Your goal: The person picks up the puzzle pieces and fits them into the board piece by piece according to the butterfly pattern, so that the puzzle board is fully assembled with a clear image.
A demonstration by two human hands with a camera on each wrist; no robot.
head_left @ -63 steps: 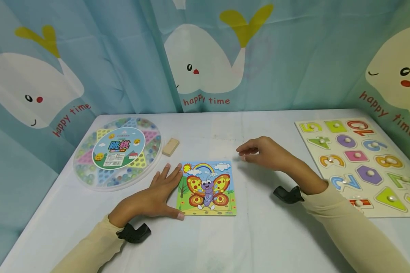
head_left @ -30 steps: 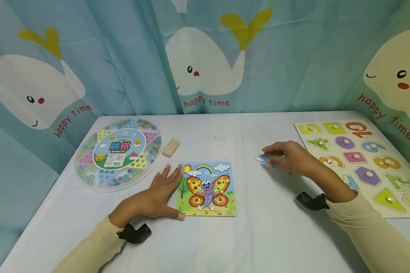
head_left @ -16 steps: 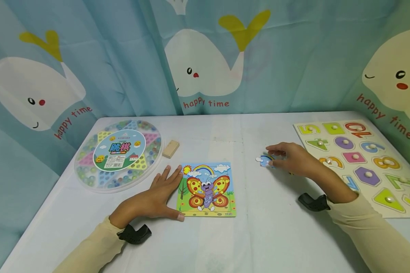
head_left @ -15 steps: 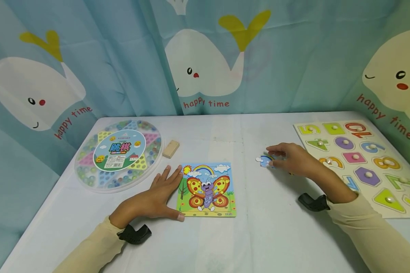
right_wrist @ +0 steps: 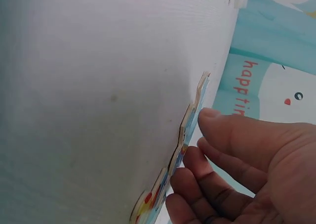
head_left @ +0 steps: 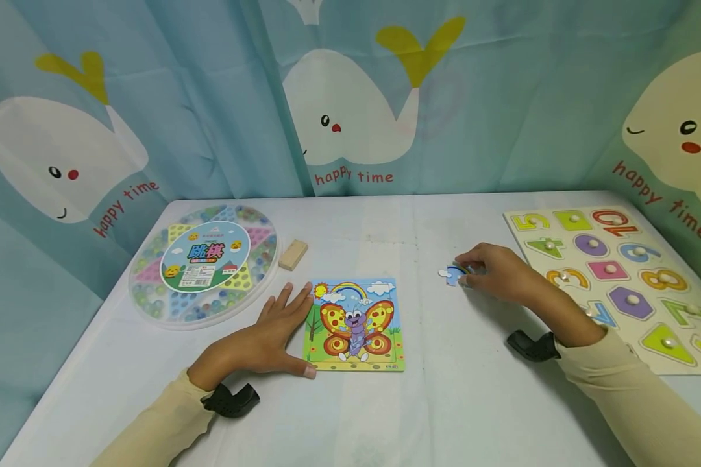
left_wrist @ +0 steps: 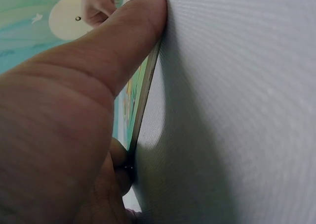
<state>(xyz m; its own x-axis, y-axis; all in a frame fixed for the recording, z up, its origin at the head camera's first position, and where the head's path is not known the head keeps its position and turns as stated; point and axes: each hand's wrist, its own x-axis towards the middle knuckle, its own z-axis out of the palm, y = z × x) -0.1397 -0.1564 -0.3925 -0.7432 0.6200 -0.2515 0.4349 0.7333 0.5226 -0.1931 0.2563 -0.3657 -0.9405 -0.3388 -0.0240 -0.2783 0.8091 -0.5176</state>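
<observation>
My left hand (head_left: pixel 263 334) lies with fingers spread at the left edge of a square butterfly puzzle (head_left: pixel 355 331). Its thumb reaches the lower left corner, and the left wrist view shows the thumb (left_wrist: pixel 113 41) against the board's edge. Right of the board, my right hand (head_left: pixel 496 272) pinches a blue rainbow-and-cloud jigsaw piece (head_left: pixel 454 274) between thumb and fingers, low over the table. The right wrist view shows several jigsaw pieces (right_wrist: pixel 190 122) edge-on beside the fingers (right_wrist: pixel 196 159). In the head view, that hand hides most of them.
A round marble chess set (head_left: pixel 204 266) lies at the left, with a small wooden block (head_left: pixel 293 255) beside it. A knobbed number-and-shape board (head_left: pixel 610 285) lies at the right, under the forearm's far side. A whale-print curtain (head_left: pixel 350 104) hangs behind the white table (head_left: pixel 374 421).
My right hand has moved right from beside the butterfly puzzle to the loose pieces, and its thumb and fingertips have drawn closer around the rainbow piece. The left hand stays in place.
</observation>
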